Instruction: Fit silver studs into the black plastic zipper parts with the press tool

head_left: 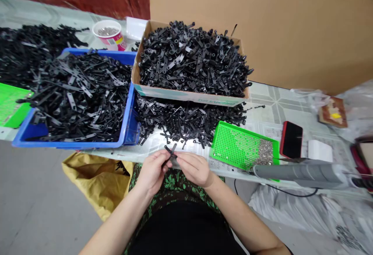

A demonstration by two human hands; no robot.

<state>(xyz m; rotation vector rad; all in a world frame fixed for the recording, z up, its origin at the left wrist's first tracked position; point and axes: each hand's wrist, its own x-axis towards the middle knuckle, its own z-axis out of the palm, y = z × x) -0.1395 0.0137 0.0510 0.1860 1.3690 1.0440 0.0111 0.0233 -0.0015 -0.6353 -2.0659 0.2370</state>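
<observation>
Both my hands meet at the table's front edge around small black link pieces (171, 151), which look crossed over one another. My left hand (154, 169) is closed, thumb and fingers pinching the pieces from the left. From the right, my right hand (194, 167) pinches them too, its fingers stretched along together. How the pieces join is too small to make out. Just beyond my hands lies a loose pile of black link pieces (186, 121). A green perforated tray (225, 146) with many small metal pins (265, 151) sits right of my right hand.
A cardboard box (186, 94) heaped with black parts stands behind the pile. To the left is a blue bin (72, 144) of flat black strips, with a paper tub (109, 37) behind it. A grey electric screwdriver (300, 172), its cable hanging, and a red-edged phone (291, 139) lie right.
</observation>
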